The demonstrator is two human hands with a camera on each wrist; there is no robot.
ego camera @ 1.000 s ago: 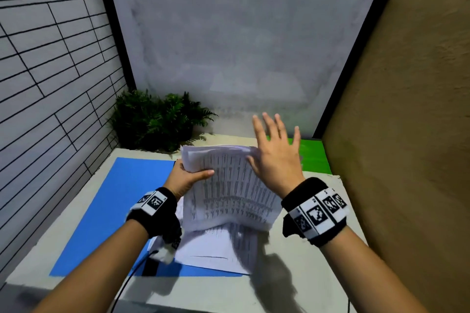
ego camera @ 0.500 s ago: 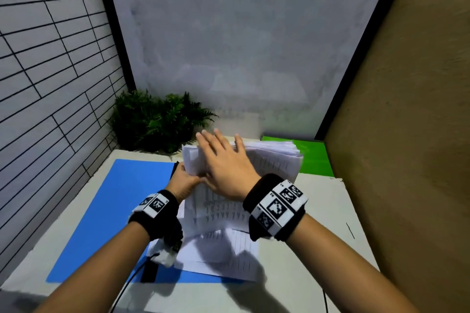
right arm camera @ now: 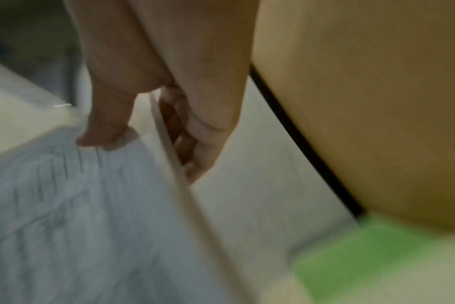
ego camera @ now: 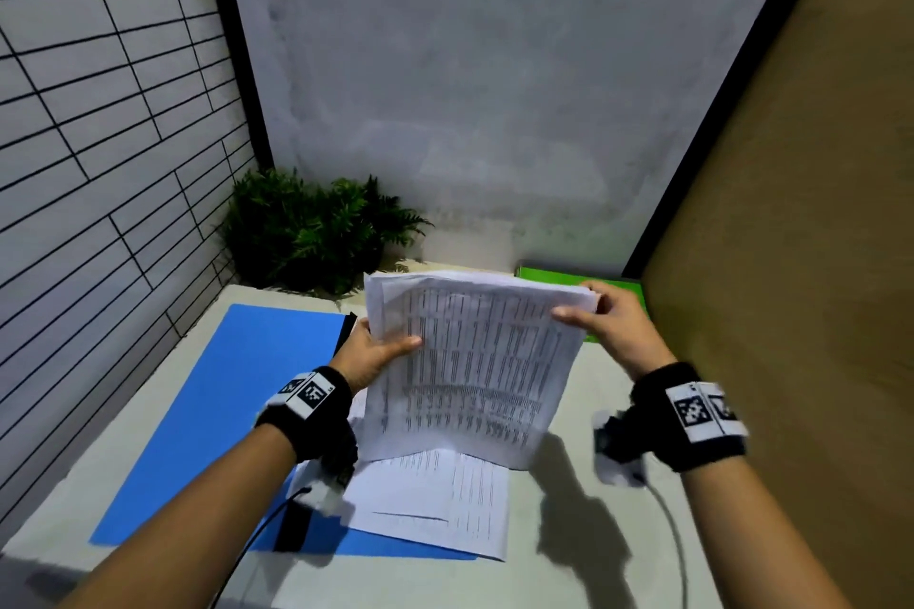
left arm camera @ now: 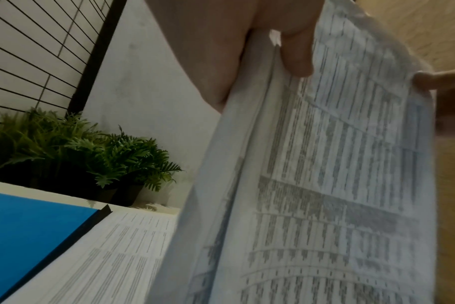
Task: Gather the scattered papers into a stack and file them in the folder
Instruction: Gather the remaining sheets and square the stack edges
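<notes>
Your head view is evenly lit and moderately bright; wall lines bow at the edges. Hard shadows of your forearms fall toward you on the pale grey surface [ego camera: 583, 534], so light comes from ahead and above. Your left wrist view is dim, print slightly smeared. Your right wrist view is heavily motion-blurred throughout.

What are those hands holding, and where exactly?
A stack of printed papers: the left hand grips its left edge, the right hand pinches its top right corner.
</notes>
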